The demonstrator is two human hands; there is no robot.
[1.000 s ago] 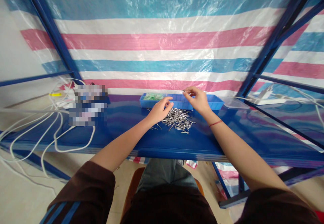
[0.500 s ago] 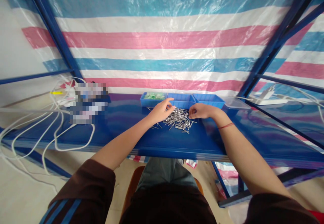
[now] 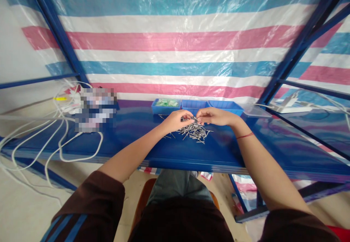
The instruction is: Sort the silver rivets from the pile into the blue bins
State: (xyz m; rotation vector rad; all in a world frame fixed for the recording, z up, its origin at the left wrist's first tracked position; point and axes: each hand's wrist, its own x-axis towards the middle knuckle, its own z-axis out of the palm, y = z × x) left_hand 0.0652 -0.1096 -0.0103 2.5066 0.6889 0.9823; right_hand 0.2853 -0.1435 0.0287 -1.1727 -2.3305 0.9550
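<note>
A heap of thin, shiny metal pins [image 3: 195,132], like nails or blind rivets, lies loose on the blue table [image 3: 175,158]. Over its left part my left hand [image 3: 177,121] is curled, thumb and fingers closed towards each other. My right hand [image 3: 213,116] comes in from the other side with its fingers pinched. The fingertips of both hands nearly meet above the heap. Whatever they hold is too small to make out. Just behind stand a blue bin with small green packets [image 3: 166,102], a middle blue bin [image 3: 194,104] and a right blue bin [image 3: 225,106].
White cables [image 3: 62,140] loop over the table's left side, near some blurred-out items [image 3: 95,112]. A clear plastic lid [image 3: 255,110] lies beside the right bin. A white power strip [image 3: 292,105] sits farther right. Blue frame posts [image 3: 303,41] and striped sheeting [image 3: 175,41] enclose the table.
My right hand has moved left from the heap's right edge to meet my left hand. My left hand's fingers have curled in slightly and shifted a little right.
</note>
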